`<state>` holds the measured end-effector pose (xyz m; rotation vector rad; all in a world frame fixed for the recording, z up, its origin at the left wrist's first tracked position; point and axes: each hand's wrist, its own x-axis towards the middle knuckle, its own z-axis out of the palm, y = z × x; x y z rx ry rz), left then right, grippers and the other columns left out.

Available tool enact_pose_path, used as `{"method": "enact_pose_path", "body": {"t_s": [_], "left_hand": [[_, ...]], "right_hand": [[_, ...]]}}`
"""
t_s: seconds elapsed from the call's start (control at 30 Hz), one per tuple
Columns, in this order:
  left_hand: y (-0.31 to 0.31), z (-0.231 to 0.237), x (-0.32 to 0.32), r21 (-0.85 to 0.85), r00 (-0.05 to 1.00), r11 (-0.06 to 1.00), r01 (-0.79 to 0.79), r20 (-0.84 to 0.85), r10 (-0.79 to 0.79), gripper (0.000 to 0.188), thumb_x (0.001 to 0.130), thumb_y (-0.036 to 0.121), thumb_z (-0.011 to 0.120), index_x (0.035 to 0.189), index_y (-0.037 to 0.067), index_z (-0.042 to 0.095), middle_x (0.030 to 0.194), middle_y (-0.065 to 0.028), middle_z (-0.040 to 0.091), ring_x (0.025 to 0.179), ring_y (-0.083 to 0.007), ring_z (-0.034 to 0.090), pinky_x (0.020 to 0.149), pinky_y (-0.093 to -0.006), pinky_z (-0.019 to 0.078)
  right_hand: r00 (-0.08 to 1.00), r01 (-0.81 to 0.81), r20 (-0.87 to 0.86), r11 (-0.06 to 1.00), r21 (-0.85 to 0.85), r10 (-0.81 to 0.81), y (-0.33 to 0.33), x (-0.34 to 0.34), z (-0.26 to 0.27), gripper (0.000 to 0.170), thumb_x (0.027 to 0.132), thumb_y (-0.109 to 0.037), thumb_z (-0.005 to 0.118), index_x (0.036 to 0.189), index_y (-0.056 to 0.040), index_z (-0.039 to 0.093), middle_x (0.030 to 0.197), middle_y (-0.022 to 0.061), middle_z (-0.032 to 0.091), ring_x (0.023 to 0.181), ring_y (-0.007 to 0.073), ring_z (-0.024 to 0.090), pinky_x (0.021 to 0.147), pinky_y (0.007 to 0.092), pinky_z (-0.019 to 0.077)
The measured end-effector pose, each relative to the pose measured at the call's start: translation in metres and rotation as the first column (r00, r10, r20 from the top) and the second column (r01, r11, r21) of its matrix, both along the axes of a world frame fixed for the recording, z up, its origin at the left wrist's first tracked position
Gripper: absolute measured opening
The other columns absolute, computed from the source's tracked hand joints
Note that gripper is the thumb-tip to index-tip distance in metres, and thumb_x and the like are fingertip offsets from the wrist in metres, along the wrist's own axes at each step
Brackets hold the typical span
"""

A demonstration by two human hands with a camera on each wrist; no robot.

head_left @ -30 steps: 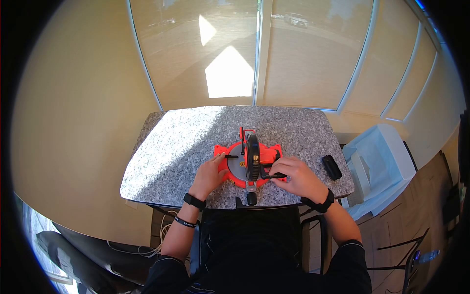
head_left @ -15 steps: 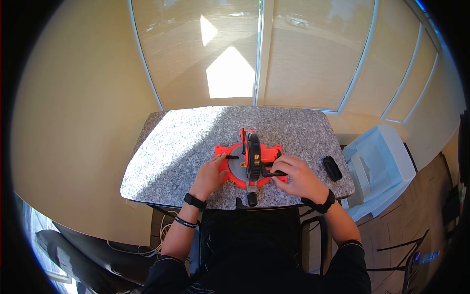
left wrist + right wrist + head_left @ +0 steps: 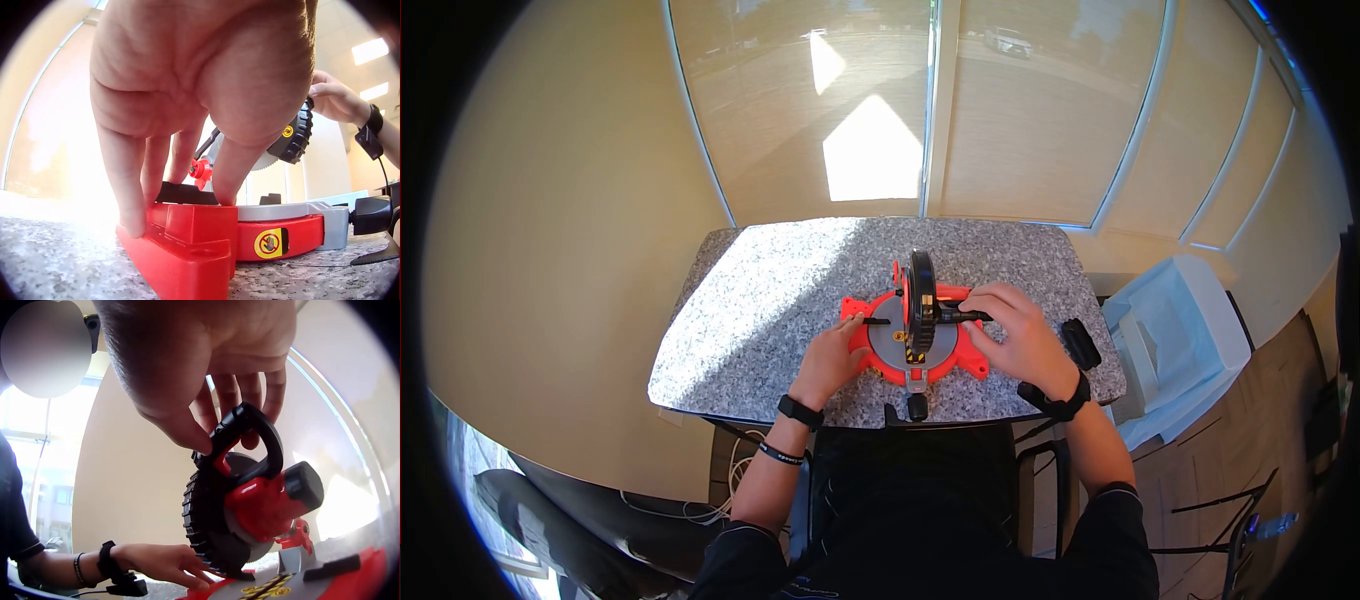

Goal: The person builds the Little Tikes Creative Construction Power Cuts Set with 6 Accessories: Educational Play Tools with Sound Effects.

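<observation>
A toy-like red, grey and black miter saw stands on the table, its red base [image 3: 852,308] around a round grey turntable [image 3: 885,345]. My right hand [image 3: 1025,335] holds the black loop handle [image 3: 275,444] of the saw head, thumb on one side and fingers round the other. The head, with its ribbed black guard [image 3: 921,300] and red motor housing [image 3: 259,506], is tilted up off the turntable. Yellow-and-black stripes [image 3: 269,587] show beneath it. My left hand [image 3: 828,360] grips the base's left end, its thumb and fingers straddling the black fence [image 3: 187,194].
A small black case [image 3: 1082,345] lies on the speckled grey table [image 3: 1000,250], right of my right hand. A black knob [image 3: 917,405] juts from the saw toward the table's front edge. To the right stands a bin with a light-blue liner [image 3: 1200,330].
My right hand has moved up and away from me with the handle, raising the saw head and uncovering the striped plate below. The left hand has stayed on the base.
</observation>
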<state>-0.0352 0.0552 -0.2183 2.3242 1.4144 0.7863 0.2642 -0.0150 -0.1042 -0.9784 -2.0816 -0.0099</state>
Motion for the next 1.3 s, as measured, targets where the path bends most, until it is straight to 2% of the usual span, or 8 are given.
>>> {"method": "enact_pose_path", "body": {"t_s": [0.13, 0.3, 0.63, 0.93, 1.13, 1.3], "left_hand": [[0.001, -0.002, -0.002, 0.018, 0.999, 1.0, 0.019, -0.04, -0.018, 0.064, 0.087, 0.021, 0.077, 0.146, 0.003, 0.057, 0.14, -0.022, 0.064, 0.12, -0.0403, 0.066, 0.1, -0.0466, 0.0562], [0.003, -0.005, -0.003, 0.037, 0.999, 0.999, 0.023, -0.039, -0.021, 0.064, 0.088, 0.021, 0.076, 0.146, 0.003, 0.057, 0.14, -0.0217, 0.064, 0.119, -0.0405, 0.066, 0.1, -0.0466, 0.0564], [0.003, -0.005, -0.003, 0.027, 0.999, 0.999, 0.017, -0.043, -0.016, 0.064, 0.088, 0.021, 0.076, 0.147, 0.004, 0.057, 0.141, -0.0223, 0.063, 0.12, -0.041, 0.066, 0.1, -0.0468, 0.0563], [0.002, -0.001, -0.002, 0.009, 0.999, 1.0, 0.011, -0.047, -0.01, 0.064, 0.088, 0.021, 0.076, 0.147, 0.004, 0.057, 0.141, -0.0224, 0.063, 0.121, -0.0413, 0.065, 0.101, -0.0471, 0.0558], [0.001, 0.0, -0.002, 0.012, 0.999, 1.0, 0.014, -0.044, -0.014, 0.064, 0.088, 0.02, 0.076, 0.146, 0.003, 0.057, 0.141, -0.0225, 0.063, 0.118, -0.0418, 0.066, 0.099, -0.0471, 0.0569], [0.0, 0.002, 0.0, 0.001, 1.0, 1.0, 0.004, -0.025, -0.004, 0.06, 0.088, 0.02, 0.077, 0.142, 0.001, 0.06, 0.14, -0.0204, 0.064, 0.122, -0.0407, 0.064, 0.103, -0.0473, 0.0542]], "right_hand": [[0.999, -0.016, -0.043, 1.0, 0.012, 0.016, 0.005, -0.001, 0.005, 0.023, 0.085, -0.003, 0.076, 0.106, -0.0036, 0.068, 0.109, 0.0119, 0.069, 0.099, 0.033, 0.069, 0.088, 0.0403, 0.0572], [0.994, 0.064, -0.087, 0.997, 0.05, -0.059, 0.009, -0.005, 0.009, 0.02, 0.088, -0.004, 0.076, 0.106, -0.002, 0.069, 0.109, 0.0121, 0.069, 0.1, 0.0323, 0.069, 0.086, 0.0392, 0.0578], [0.991, 0.096, -0.098, 0.99, 0.103, -0.086, 0.015, -0.007, 0.011, 0.019, 0.088, -0.004, 0.076, 0.106, -0.0009, 0.07, 0.111, 0.0126, 0.068, 0.103, 0.032, 0.068, 0.089, 0.0394, 0.0576], [0.989, 0.114, -0.109, 0.984, 0.14, -0.1, 0.019, -0.01, 0.012, 0.021, 0.088, -0.002, 0.075, 0.109, -0.0021, 0.072, 0.112, 0.0123, 0.068, 0.105, 0.032, 0.067, 0.091, 0.0406, 0.0565], [0.989, 0.118, -0.104, 0.981, 0.156, -0.103, 0.02, -0.012, 0.01, 0.021, 0.085, -0.001, 0.076, 0.105, -0.0019, 0.072, 0.11, 0.0117, 0.069, 0.104, 0.0317, 0.067, 0.089, 0.0403, 0.0565], [0.992, 0.093, -0.102, 0.985, 0.146, -0.079, 0.016, -0.012, 0.01, 0.021, 0.082, 0.001, 0.078, 0.103, -0.0014, 0.072, 0.108, 0.0107, 0.07, 0.103, 0.0315, 0.067, 0.09, 0.0409, 0.0559]]}}
